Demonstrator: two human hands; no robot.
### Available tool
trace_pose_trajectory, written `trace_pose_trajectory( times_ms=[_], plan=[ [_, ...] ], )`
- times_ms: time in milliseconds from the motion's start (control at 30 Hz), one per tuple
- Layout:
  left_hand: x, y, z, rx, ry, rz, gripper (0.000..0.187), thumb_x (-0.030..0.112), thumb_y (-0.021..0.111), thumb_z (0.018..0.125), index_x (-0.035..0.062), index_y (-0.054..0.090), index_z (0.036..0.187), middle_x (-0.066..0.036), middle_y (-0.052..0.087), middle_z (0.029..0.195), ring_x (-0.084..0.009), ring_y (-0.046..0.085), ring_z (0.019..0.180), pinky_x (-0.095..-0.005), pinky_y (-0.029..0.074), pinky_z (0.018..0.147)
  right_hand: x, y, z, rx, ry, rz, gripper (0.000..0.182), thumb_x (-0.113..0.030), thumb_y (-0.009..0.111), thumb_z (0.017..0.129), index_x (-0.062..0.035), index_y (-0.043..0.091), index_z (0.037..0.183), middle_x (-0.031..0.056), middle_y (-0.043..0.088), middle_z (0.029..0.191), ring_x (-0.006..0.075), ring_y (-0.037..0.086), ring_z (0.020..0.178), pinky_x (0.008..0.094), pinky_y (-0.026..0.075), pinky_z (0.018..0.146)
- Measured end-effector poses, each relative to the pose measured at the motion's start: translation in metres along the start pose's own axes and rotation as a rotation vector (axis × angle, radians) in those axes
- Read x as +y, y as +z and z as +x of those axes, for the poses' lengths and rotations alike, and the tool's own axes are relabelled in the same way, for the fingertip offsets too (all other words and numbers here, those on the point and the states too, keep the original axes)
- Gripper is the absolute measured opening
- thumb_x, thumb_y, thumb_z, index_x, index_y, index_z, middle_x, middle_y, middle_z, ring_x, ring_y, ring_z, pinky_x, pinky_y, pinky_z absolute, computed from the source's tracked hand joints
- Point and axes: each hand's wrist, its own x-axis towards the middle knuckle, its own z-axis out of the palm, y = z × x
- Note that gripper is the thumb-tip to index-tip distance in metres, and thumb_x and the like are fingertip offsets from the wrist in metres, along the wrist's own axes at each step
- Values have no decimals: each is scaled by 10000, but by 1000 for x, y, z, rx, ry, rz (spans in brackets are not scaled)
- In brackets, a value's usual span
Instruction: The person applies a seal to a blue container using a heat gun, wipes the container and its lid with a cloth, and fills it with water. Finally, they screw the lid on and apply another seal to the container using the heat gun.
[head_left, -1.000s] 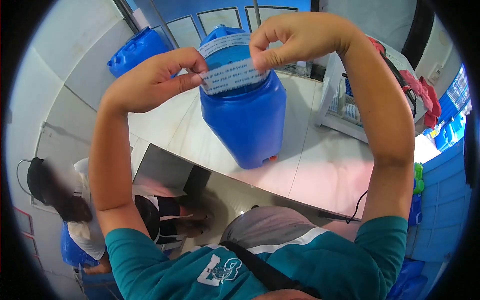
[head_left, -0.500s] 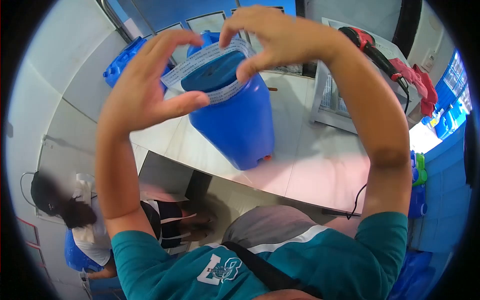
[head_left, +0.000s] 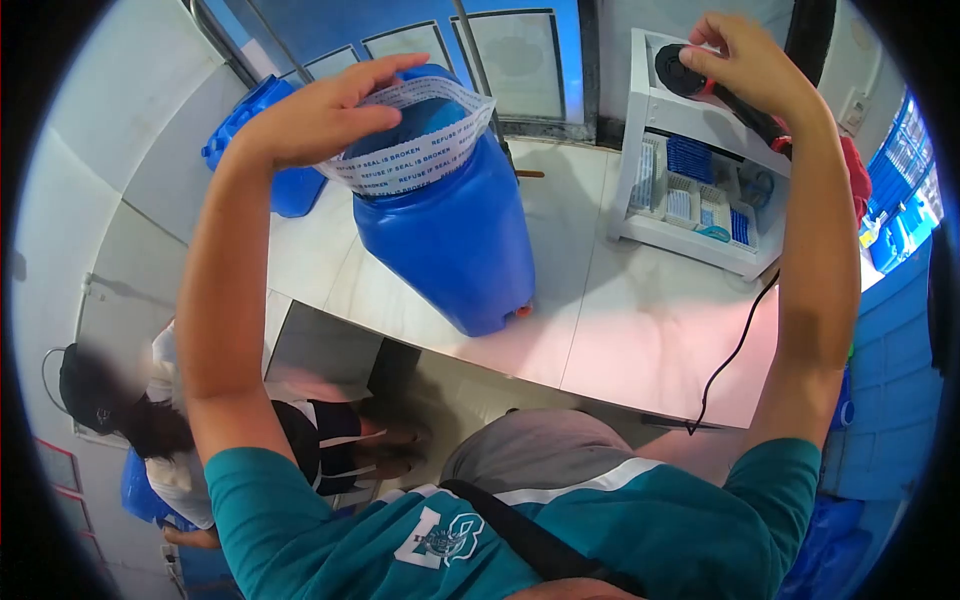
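A blue plastic jug [head_left: 450, 240] stands upright on the counter, with an orange-red spout near its base. Round its top sits a loose, clear seal band [head_left: 420, 165] printed "REFUSE IF SEAL IS BROKEN"; part of the blue cap [head_left: 425, 120] shows inside. My left hand [head_left: 310, 115] is at the band's left side, fingers stretched and thumb apart. To the right, my right hand [head_left: 745, 65] curls over a red and black heat gun [head_left: 685, 72] on top of a white organizer. My hand and forearm hide part of the gun.
The white organizer [head_left: 625, 170] holds baskets of small items. A black cord [head_left: 735, 360] trails over the counter [head_left: 590, 290]. Another blue jug [head_left: 295, 190] stands behind at left. A person [head_left: 180, 440] in a cap is at lower left. Blue containers line the right side.
My right hand has left the jug's top and moved right to the heat gun. My left hand stays by the seal band, which now sits lower round the top.
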Motion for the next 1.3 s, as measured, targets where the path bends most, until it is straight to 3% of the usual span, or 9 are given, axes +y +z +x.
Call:
trace_pose_trajectory(
  times_ms=[167, 267, 600, 700, 767, 967, 1100, 1200, 1300],
  plan=[
    [-5, -12, 8, 86, -77, 202, 396, 34, 635, 845, 105, 569, 1229, -110, 661, 1174, -248, 644, 1053, -390, 509, 921, 45, 17, 11, 2, -63, -78, 376, -315, 743, 875, 5, 647, 1046, 147, 677, 921, 255, 656, 873, 394, 508, 846],
    [-16, -4, 13, 210, -10, 467, 380, 22, 656, 768, 60, 564, 1135, -167, 708, 1067, -300, 674, 1015, -407, 526, 859, 71, 16, 25, 15, -23, -375, 595, -490, 746, 797, 21, 695, 1097, 226, 727, 977, 371, 707, 898, 434, 546, 844],
    [10, -9, 15, -117, -266, 120, 435, 261, 613, 1000, 113, 555, 1405, -144, 696, 1229, -272, 670, 1096, -365, 527, 933, 95, 31, 50, -253, 237, -390, 539, -367, 743, 653, 27, 730, 1020, 226, 732, 951, 334, 702, 856, 409, 532, 809],
    [4, -4, 12, -50, -270, -35, 466, 300, 608, 1016, 131, 518, 1441, -125, 634, 1339, -244, 614, 1210, -350, 496, 1008, 96, 31, 44, -219, 262, -319, 526, -355, 748, 644, 23, 733, 1009, 216, 732, 943, 326, 704, 841, 402, 533, 788],
    [3, 2, 6, 240, -136, 502, 446, 298, 574, 1031, 134, 493, 1438, -109, 571, 1405, -207, 559, 1278, -350, 461, 1063, 98, 30, 41, -195, 255, -287, 521, -358, 752, 644, 22, 735, 1001, 210, 731, 944, 326, 705, 836, 400, 533, 778],
    [2, -5, 14, -85, 21, -9, 419, 316, 586, 983, 127, 513, 1349, -133, 619, 1323, -279, 601, 1199, -404, 475, 1041, 113, 20, 29, 24, 253, 480, 476, -374, 768, 827, -11, 702, 1127, 77, 678, 838, 130, 636, 723, 282, 519, 667],
    [22, 3, 0, -148, 79, 82, 429, 292, 574, 954, 101, 506, 1332, -139, 616, 1311, -279, 591, 1183, -376, 462, 1027, 54, 7, -38, 171, 367, 838, 477, -363, 794, 846, -2, 697, 1142, 71, 682, 866, 118, 635, 745, 263, 537, 699],
    [28, 16, -3, -68, 61, 112, 433, 304, 555, 937, 97, 508, 1315, -146, 597, 1313, -291, 581, 1178, -376, 456, 1023, 64, 17, -59, 158, 151, 807, 457, -326, 817, 847, -5, 699, 1151, 87, 700, 893, 130, 657, 791, 280, 563, 748],
    [30, 22, 0, -93, 105, 255, 508, 235, 510, 914, 80, 487, 1398, -140, 469, 1519, -280, 475, 1369, -387, 351, 1157, 42, 31, -90, 188, 171, 958, 385, -213, 789, 870, 4, 695, 1174, 110, 729, 951, 173, 702, 844, 302, 583, 788]
  ],
)
